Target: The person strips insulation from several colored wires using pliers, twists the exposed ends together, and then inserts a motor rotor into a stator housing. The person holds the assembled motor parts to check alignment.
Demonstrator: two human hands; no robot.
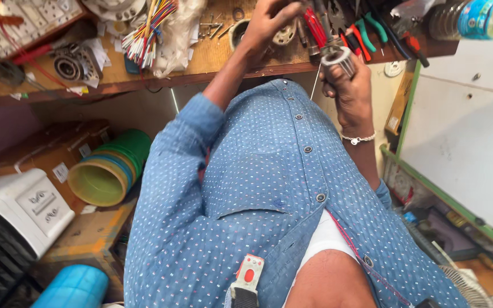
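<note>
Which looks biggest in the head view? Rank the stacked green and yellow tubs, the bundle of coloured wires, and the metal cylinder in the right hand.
1. Stacked green and yellow tubs, clearly largest.
2. Bundle of coloured wires.
3. Metal cylinder, held in the right hand, smallest.
The cylinder sits nearer the camera than the wires, yet looks smaller.

Bright, even daylight, soft shadows under the cluttered wooden workbench [212, 63]. Wide-angle bending toward 3 and 9 o'clock edges. Raised left hand [266, 23] slightly motion-blurred at 12 o'clock; blue dotted shirt [258, 188] sharp.

The left hand [266, 23] is raised far forward, fingers curled; the right hand [350, 85] is clenched nearer, wrist bent.
</note>
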